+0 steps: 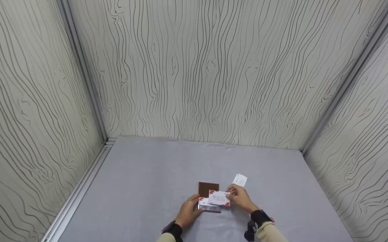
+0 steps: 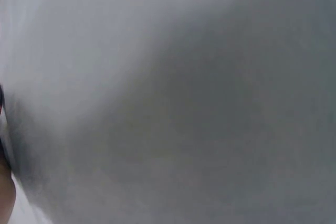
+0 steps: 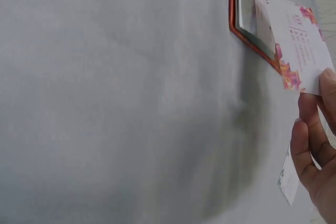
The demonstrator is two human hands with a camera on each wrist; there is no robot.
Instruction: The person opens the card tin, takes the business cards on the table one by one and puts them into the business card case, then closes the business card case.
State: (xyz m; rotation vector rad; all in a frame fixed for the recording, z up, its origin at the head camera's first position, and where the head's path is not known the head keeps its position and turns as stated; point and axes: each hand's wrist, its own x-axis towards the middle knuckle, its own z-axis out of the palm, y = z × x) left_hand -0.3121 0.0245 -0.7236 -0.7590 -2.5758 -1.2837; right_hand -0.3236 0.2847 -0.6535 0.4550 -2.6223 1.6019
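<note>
A brown card holder (image 1: pixel 208 188) lies opened out on the table, its lower half a clear pocket (image 1: pixel 209 208). A white business card with red floral corners (image 1: pixel 202 202) sits at that pocket. My left hand (image 1: pixel 188 212) grips the holder's left edge; in the left wrist view only a bit of skin (image 2: pixel 5 195) shows. Between thumb and finger my right hand (image 1: pixel 241 199) pinches another such business card (image 3: pixel 296 43), held over the holder and partly covering the first card. A further white card (image 1: pixel 240 179) lies just beyond the right hand.
Grey cloth covers the table (image 1: pixel 140 181). Pale wood-grain panels (image 1: pixel 194 70) stand at the back and both sides, with a metal rail (image 1: pixel 76 198) along the left edge. A dark object (image 1: pixel 249 232) is beside the right wrist.
</note>
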